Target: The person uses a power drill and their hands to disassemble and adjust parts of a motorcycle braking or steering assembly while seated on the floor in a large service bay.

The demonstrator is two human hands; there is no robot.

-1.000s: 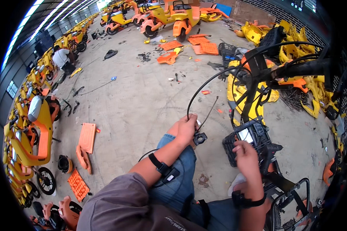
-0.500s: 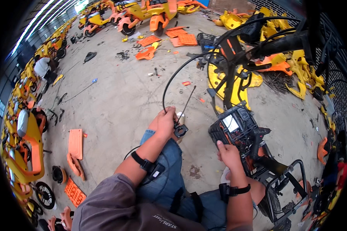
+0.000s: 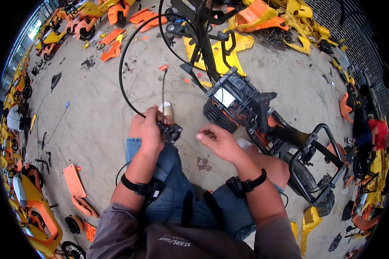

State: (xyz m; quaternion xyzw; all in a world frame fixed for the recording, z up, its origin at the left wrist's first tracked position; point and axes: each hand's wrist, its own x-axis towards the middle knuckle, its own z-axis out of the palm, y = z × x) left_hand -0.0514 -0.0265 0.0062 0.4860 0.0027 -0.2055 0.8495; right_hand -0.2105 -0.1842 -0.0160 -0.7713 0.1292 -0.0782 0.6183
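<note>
My left hand (image 3: 149, 129) is closed on a black cable (image 3: 122, 71), which arcs up toward the stripped scooter frame. A small black clamp-like part (image 3: 172, 133) sticks out at its fingertips, and a thin, stiff cable end (image 3: 164, 88) rises above it. My fingers hide how these join. To the right, my right hand (image 3: 219, 140) hovers with loosely stretched fingers and nothing in it. Its fingertips point toward the clamp-like part, a short gap away. Just beyond it stands the scooter frame with its exposed black central housing (image 3: 235, 93).
A rear rack (image 3: 317, 162) and wheel (image 3: 301, 175) extend on the right. Yellow panels (image 3: 242, 43) lie beyond the frame. Orange panels (image 3: 74, 181) rest on the floor at left. Parked scooters (image 3: 36, 211) line the left side. A person in red (image 3: 379, 134) is at far right.
My right hand has left the black housing and moved left toward my left hand. The view has turned rightward. My left hand still grips the cable.
</note>
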